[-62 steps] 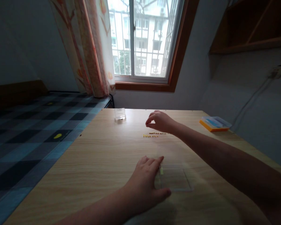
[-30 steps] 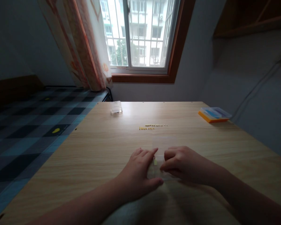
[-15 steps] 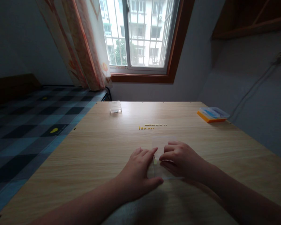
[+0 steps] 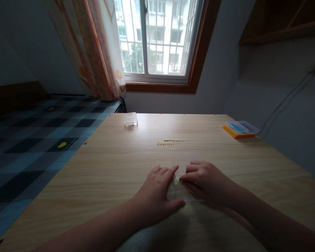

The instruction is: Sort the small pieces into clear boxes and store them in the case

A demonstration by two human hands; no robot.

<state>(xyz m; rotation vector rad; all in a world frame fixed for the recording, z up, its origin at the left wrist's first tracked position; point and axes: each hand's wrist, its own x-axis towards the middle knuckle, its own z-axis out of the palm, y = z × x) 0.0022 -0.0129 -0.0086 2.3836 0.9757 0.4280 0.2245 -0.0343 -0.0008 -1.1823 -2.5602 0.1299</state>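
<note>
A clear plastic box [image 4: 187, 196] lies on the wooden table in front of me, its see-through lid tilted up behind it. Around its left side goes my left hand [image 4: 158, 196], thumb at the near edge and index finger at the far edge, holding it. A small pale yellow piece [image 4: 176, 181] shows inside the box near the left hand. My right hand [image 4: 206, 180] is over the right part of the box, thumb and fingers pinched together just beside the pale piece. Whatever the right fingertips hold is too small or hidden to make out.
Beyond my hands, several small yellow pieces [image 4: 161, 143] and a row of darker small pieces [image 4: 173, 140] lie lined up. Another clear box [image 4: 131, 120] stands at the far left, an orange case [image 4: 238, 130] with a clear lid at the far right. A bed [image 4: 75, 126] adjoins the left edge.
The whole view has shifted slightly. The right hand's fingers have drawn a little closer together, while the left hand keeps its place on the box.
</note>
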